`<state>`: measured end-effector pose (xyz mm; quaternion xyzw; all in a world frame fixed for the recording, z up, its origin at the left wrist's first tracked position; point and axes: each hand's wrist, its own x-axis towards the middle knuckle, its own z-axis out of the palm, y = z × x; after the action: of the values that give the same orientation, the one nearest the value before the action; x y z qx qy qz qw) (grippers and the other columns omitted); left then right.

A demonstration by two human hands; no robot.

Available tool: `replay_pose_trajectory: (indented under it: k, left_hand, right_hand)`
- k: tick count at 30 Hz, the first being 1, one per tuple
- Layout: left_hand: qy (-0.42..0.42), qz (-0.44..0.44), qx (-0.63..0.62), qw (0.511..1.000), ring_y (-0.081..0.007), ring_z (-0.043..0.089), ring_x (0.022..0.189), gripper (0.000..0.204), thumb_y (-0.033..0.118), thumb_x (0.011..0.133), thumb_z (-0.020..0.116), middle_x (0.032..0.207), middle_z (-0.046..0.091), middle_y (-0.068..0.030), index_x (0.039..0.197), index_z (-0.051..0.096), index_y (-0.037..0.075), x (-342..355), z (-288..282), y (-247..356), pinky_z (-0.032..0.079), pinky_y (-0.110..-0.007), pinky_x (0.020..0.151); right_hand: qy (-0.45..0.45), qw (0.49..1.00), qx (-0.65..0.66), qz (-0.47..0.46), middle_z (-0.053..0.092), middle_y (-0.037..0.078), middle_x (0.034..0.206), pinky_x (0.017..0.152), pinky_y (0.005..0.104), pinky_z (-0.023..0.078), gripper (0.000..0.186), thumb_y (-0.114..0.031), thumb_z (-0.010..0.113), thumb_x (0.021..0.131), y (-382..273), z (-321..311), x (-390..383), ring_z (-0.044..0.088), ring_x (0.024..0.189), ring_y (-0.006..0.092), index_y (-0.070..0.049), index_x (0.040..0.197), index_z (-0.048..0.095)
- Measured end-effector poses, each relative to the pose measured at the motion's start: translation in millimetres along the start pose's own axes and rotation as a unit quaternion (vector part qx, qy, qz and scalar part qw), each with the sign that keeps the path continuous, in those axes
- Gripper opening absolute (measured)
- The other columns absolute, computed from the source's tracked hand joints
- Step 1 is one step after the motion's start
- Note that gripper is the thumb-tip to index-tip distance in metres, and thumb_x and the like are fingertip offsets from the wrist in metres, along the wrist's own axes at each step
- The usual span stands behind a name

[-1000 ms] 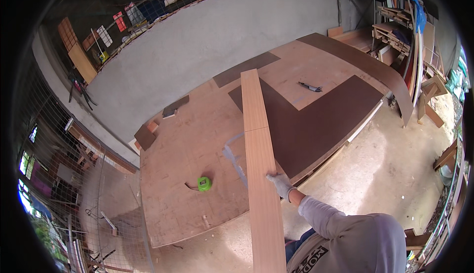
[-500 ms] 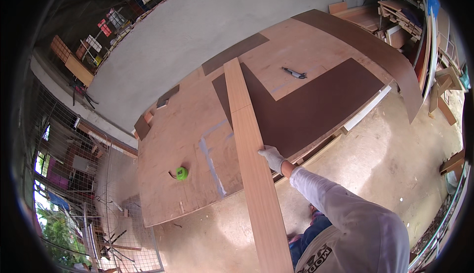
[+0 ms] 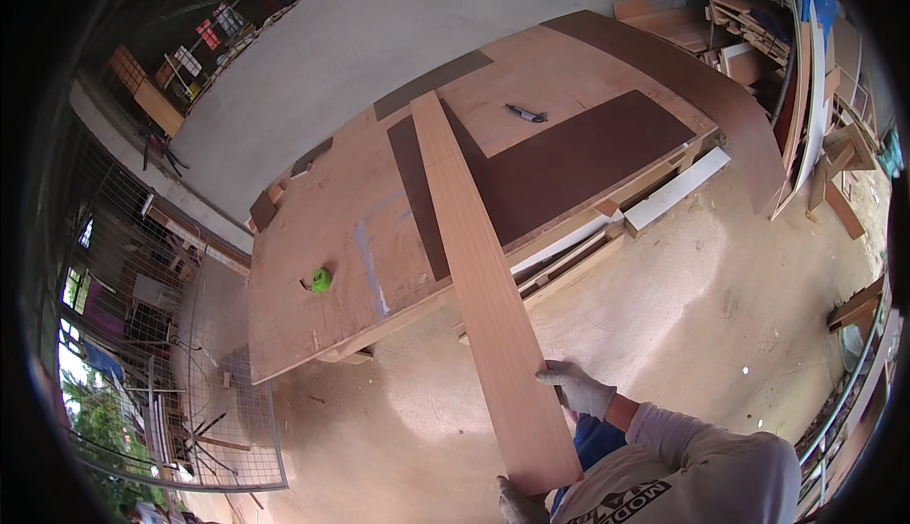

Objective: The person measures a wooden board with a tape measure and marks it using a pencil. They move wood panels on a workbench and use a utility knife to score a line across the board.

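A long light-brown wooden board (image 3: 469,240) slants from the worktable (image 3: 284,325) down toward me, its far end resting over a dark brown sheet (image 3: 578,169). My right hand (image 3: 580,389), in a pale glove, grips the board's right edge near my body. At the board's near end, my left hand (image 3: 518,502), also gloved, holds the left corner; part of it is cut off by the lower rim. A green tape measure (image 3: 321,280) lies on the table left of the board. Beyond the sheet's inner corner is a grey-and-black utility knife (image 3: 527,114).
Another long brown sheet (image 3: 682,69) hangs over the table's right end. White and wooden strips (image 3: 678,190) stick out beneath the near edge. Offcuts (image 3: 749,27) are stacked at the far right. A wire mesh fence (image 3: 227,382) stands at the left.
My right hand has shifted nearer along the board, and my left hand has come into view at its near end. The table now appears farther from me.
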<state>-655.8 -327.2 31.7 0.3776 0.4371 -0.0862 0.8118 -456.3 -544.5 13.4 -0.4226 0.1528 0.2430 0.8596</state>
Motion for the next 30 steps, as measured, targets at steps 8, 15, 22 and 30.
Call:
replay_pose_trajectory:
  k: [8,15,22,30]
  left_hand:
    - [-0.261,-0.180,0.362,0.877,-0.0233,0.077,0.084,0.064,0.054,0.108,0.058,0.099,0.076,-0.0155,0.119,0.069,-0.008,-8,89,-26,0.064,-0.034,0.081]
    - [-0.435,-0.140,0.646,0.611,-0.0140,0.065,0.084,0.046,0.048,0.110,0.058,0.101,0.071,-0.0034,0.121,0.069,0.005,63,167,-19,0.055,-0.029,0.078]
    - [-0.339,-0.019,0.620,0.708,-0.0147,0.068,0.098,0.061,0.048,0.109,0.061,0.119,0.072,-0.0060,0.149,0.058,0.001,172,256,63,0.055,-0.029,0.083]
    - [-0.229,0.280,0.577,0.732,-0.0188,0.072,0.106,0.054,0.035,0.109,0.064,0.123,0.073,-0.0101,0.150,0.057,0.001,295,338,119,0.057,-0.033,0.094]
  right_hand:
    - [0.091,0.964,-0.208,-0.135,0.076,0.015,0.118,0.092,0.0321,0.059,0.056,-0.034,0.066,0.108,-56,-111,-91,0.072,0.105,0.0182,0.010,0.141,0.062]
    - [0.193,0.943,-0.264,-0.069,0.077,0.010,0.111,0.087,0.0313,0.058,0.053,-0.035,0.064,0.110,-62,-136,-97,0.069,0.098,0.0141,0.007,0.141,0.064]
    - [0.204,0.948,-0.236,-0.070,0.077,0.010,0.111,0.088,0.0308,0.056,0.053,-0.036,0.060,0.111,-77,-145,-87,0.066,0.096,0.0132,0.006,0.142,0.065]
    - [0.272,0.944,-0.176,-0.065,0.078,0.007,0.099,0.083,0.0335,0.056,0.054,-0.043,0.064,0.110,-88,-146,-58,0.064,0.091,0.0125,0.003,0.136,0.071]
